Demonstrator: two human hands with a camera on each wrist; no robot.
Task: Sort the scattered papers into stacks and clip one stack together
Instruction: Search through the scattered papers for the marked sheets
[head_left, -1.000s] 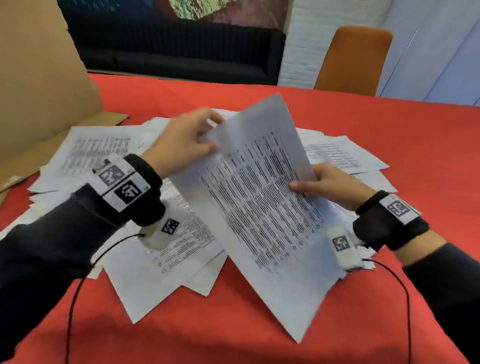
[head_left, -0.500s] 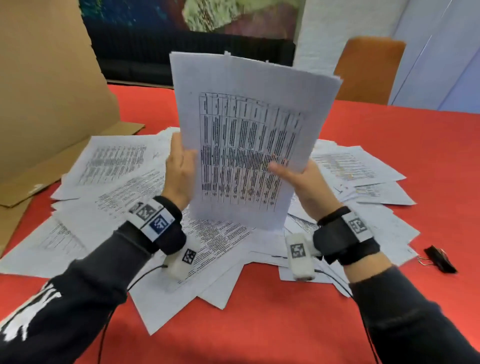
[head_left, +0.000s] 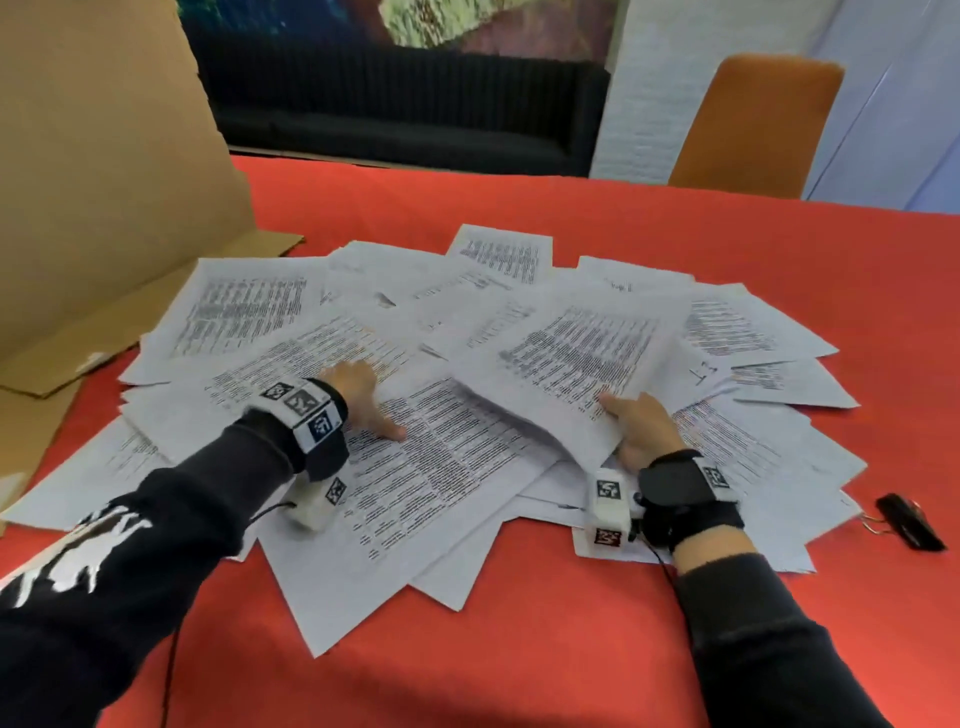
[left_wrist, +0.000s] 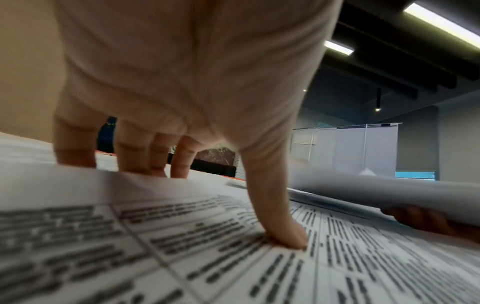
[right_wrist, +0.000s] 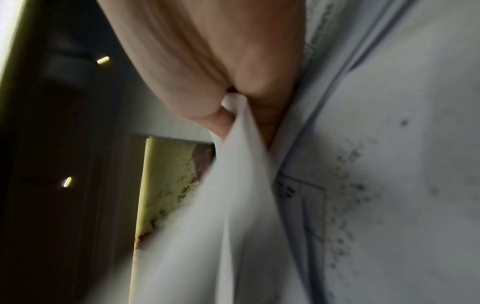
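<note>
Printed papers (head_left: 447, 457) lie scattered over the red table (head_left: 519, 649). The left hand (head_left: 358, 395) presses spread fingers and thumb flat on the pile. The right hand (head_left: 639, 431) pinches a sheet (head_left: 576, 358) by its near edge, lifted just above the pile. The clip (head_left: 906, 522) lies right of the pile, seen only from the head; the right wrist view shows the sheet's (right_wrist: 233, 185) edge between thumb and fingers.

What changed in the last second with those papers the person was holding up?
The held sheets came down from upright to low over the pile. The left hand let go and now presses a printed page on the pile; the right hand still pinches the sheets. The binder clip stayed put on the red table.
</note>
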